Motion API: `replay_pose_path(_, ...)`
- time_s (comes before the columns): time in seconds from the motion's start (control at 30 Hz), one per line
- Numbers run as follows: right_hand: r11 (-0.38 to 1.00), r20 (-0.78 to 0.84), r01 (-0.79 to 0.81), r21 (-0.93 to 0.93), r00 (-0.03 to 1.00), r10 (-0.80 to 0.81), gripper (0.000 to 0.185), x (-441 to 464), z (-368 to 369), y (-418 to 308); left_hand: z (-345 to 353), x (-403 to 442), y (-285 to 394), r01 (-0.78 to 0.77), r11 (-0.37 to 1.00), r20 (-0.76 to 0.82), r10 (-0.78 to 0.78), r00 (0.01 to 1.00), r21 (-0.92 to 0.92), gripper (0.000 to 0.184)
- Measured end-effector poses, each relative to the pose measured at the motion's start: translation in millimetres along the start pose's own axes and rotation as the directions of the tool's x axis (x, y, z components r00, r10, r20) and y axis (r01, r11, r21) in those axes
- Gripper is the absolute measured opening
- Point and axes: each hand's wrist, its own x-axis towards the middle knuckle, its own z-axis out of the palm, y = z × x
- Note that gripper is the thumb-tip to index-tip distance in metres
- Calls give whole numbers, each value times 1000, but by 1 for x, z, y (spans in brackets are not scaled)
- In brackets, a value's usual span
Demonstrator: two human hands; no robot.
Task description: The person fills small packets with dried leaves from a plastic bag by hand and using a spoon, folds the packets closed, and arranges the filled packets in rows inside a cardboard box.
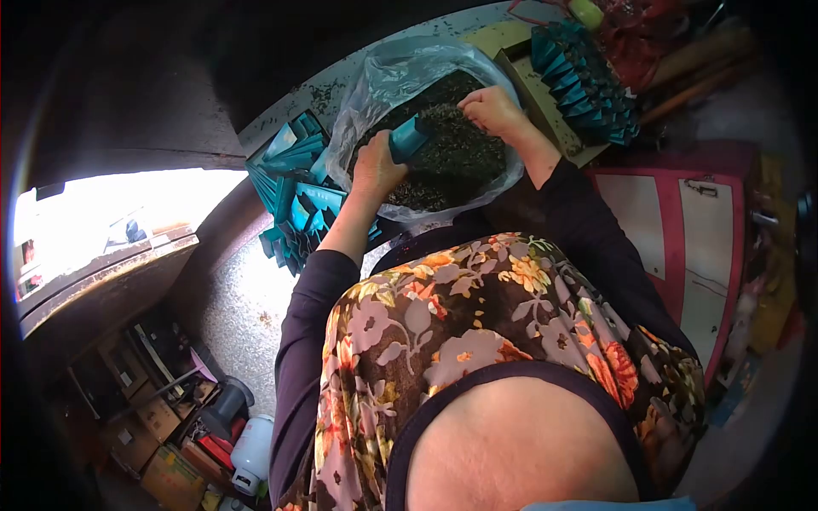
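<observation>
A clear plastic bag (400, 64) stands open on the table, with dark loose material (460, 162) like dried leaves inside. Over its left part my left hand (377, 169) is closed around a teal packet (409, 139), whose end points up and to the right. My right hand (494, 112) hangs above the right side of the loose material, its fingers pinched together; what they hold, if anything, is too small to make out. Left of the bag lie more teal packets (294, 149), some standing open.
At the back right, a shallow box (545, 94) stands beside a row of teal packets (579, 81). A pink-and-white cabinet (673, 230) is on the right. Boxes (158, 417) and a white gas cylinder (253, 454) are on the floor at the lower left.
</observation>
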Motion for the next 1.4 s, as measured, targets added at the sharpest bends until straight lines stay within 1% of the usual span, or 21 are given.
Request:
replay_pose_path(0.03,993,1,61,-101,998,-62,19,-1,4,-4,3,2,1,-4,1000,6,5,1000,-17,58)
replay_pose_path(0.07,919,-24,239,-313,966,-259,19,1,10,1,7,3,1,-9,999,14,9,1000,-34,58)
replay_pose_path(0.17,611,35,399,-683,854,-519,15,-7,38,-1,7,2,15,-15,997,9,16,1000,-73,58)
replay_pose_path(0.2,610,38,400,-684,855,-518,15,-18,48,-9,9,1,16,-14,997,8,14,1000,-76,58)
replay_pose_path(0.27,373,108,354,-858,833,-543,9,-35,61,-22,10,-1,17,-39,991,17,42,999,-130,58)
replay_pose_path(0.3,260,190,436,-862,752,-631,6,-36,63,-21,9,-2,15,-38,991,16,40,999,-131,58)
replay_pose_path(0.43,161,268,514,-842,659,-702,9,-46,55,-29,5,-8,8,-32,974,22,37,999,-225,62)
replay_pose_path(0.5,229,183,583,-780,561,-807,14,-48,43,-33,-1,-11,5,-27,976,23,33,999,-217,63)
replay_pose_path(0.6,386,-21,566,-728,544,-839,13,-38,28,-27,-6,-17,-2,-30,977,-3,30,1000,-213,65)
replay_pose_path(0.63,551,-109,516,-656,658,-745,16,-32,25,-18,-6,-18,-5,-34,981,-39,27,999,-193,65)
replay_pose_path(0.67,555,-107,517,-652,661,-742,16,-21,24,-3,-6,-20,-9,-37,984,-73,24,997,-173,66)
replay_pose_path(0.73,621,-153,304,-723,805,-573,14,5,24,33,-9,-24,-17,-48,985,-92,33,995,-168,66)
replay_pose_path(0.77,624,-150,305,-720,809,-569,14,15,26,47,-10,-26,-19,-65,984,-114,47,992,-163,67)
replay_pose_path(0.83,440,-114,75,-895,915,-388,11,28,34,74,-16,-31,-20,-30,978,-87,13,996,-206,67)
replay_pose_path(0.9,426,-70,107,-898,923,-379,9,33,49,98,-20,-35,-22,5,976,-92,-26,995,-218,65)
replay_pose_path(1.03,563,-59,97,-821,966,-253,13,27,84,119,-23,-40,-28,-19,973,-111,-7,994,-228,65)
replay_pose_path(1.1,766,-121,157,-623,948,-293,17,35,95,138,-23,-41,-29,-44,976,-140,14,990,-212,65)
replay_pose_path(1.17,802,-131,113,-586,964,-232,20,52,95,152,-24,-41,-30,-30,979,-121,5,993,-200,66)
replay_pose_path(1.27,865,-131,200,-460,948,-289,22,62,91,161,-24,-40,-29,-20,984,-104,1,995,-178,66)
replay_pose_path(1.33,986,57,-166,26,985,165,17,48,82,126,-25,-39,-27,-24,986,-104,7,995,-166,66)
replay_pose_path(1.4,974,56,-194,120,980,189,20,36,77,102,-27,-39,-24,6,987,-82,-19,996,-159,66)
